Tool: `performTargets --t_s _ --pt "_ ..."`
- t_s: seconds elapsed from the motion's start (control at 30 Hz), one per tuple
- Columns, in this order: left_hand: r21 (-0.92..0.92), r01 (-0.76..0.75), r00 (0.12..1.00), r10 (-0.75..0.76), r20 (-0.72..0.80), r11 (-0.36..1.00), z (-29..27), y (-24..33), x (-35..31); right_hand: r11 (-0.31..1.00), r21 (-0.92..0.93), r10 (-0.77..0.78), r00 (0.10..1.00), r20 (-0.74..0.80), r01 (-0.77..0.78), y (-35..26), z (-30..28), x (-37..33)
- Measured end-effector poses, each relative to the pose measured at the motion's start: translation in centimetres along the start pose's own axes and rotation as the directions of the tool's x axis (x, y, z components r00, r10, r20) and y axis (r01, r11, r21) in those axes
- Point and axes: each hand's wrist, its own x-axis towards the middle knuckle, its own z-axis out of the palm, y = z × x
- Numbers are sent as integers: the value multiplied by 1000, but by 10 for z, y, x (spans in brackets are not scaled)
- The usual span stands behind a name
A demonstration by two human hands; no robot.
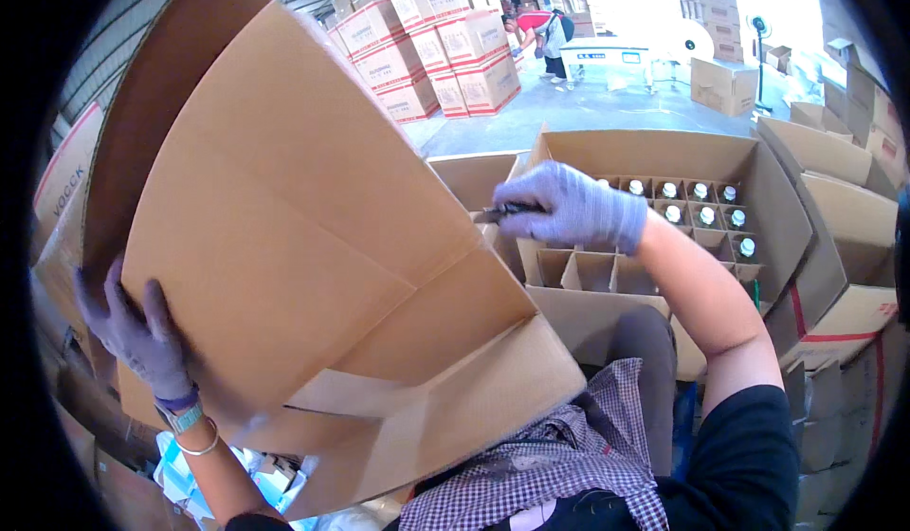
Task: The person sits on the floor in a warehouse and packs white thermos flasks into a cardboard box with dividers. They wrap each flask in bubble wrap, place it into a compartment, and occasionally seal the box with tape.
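A large, open brown carton looms closest, tilted across the left and middle of the view, its flaps swung outward and a crease running over its broad panel. At its left side is the left hand in a purple-grey glove, its fingers standing apart against the cardboard — whether they pinch the edge, I cannot tell. A watch and a pale bracelet circle that wrist.

The right hand, gloved alike, has its fingers curled tightly around a small dark tool, which points left, near the carton's right edge; I cannot tell whether the two touch.

Behind and below the right hand sits a divided box, open at the top, with cardboard dividers forming square compartments. Bottles with pale caps stand upright in the compartments toward its back and right. More open boxes, one banded in red, crowd the right side. The person's checked apron lies below the carton.

Farther off, boxes with red stripes are piled in a tall stack. To the right of it a co-worker bends forward beside a white table, and a single carton rests on the blue-grey floor.
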Motion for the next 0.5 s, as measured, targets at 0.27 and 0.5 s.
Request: performTargets --t_s 0.27,0.5 --pt "-386 132 989 -147 -9 913 49 38 23 917 -351 210 977 21 -190 7 77 -97" --pt "-322 -221 905 316 285 921 7 140 -16 935 -260 -286 947 -147 242 -59 83 -13"
